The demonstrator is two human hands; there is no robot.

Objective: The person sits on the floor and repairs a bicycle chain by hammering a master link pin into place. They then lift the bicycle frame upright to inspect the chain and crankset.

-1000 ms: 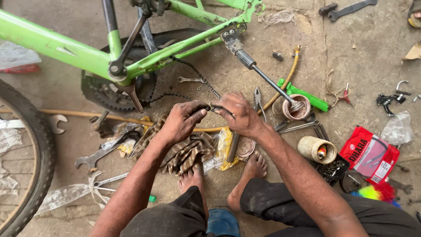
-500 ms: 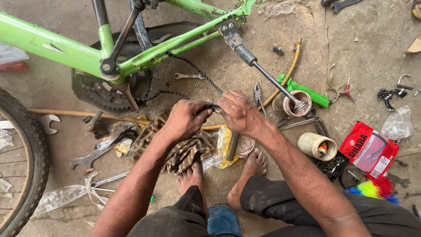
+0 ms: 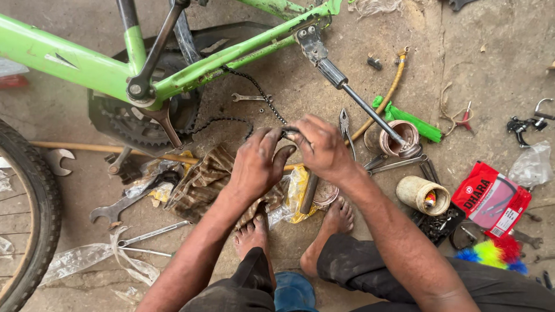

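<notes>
clearly, in the head view, the bicycle chain [image 3: 254, 92] is off the chainring [image 3: 136, 124] at the left of centre; it hangs loose from the green frame [image 3: 231, 55], trails down across the concrete floor [image 3: 491, 52] and ends at the middle of the frame between both hands. the left hand [image 3: 257, 164] and right hand [image 3: 321, 147] meet there, fingers pinched on the chain's loose end, so the joining or splitting of a link looks under way and not finished. refitting the chain on the chainring seems left to do. spanners [image 3: 118, 207], pliers [image 3: 346, 128] and a striped rag [image 3: 202, 179] lie just around the hands, untouched.
</notes>
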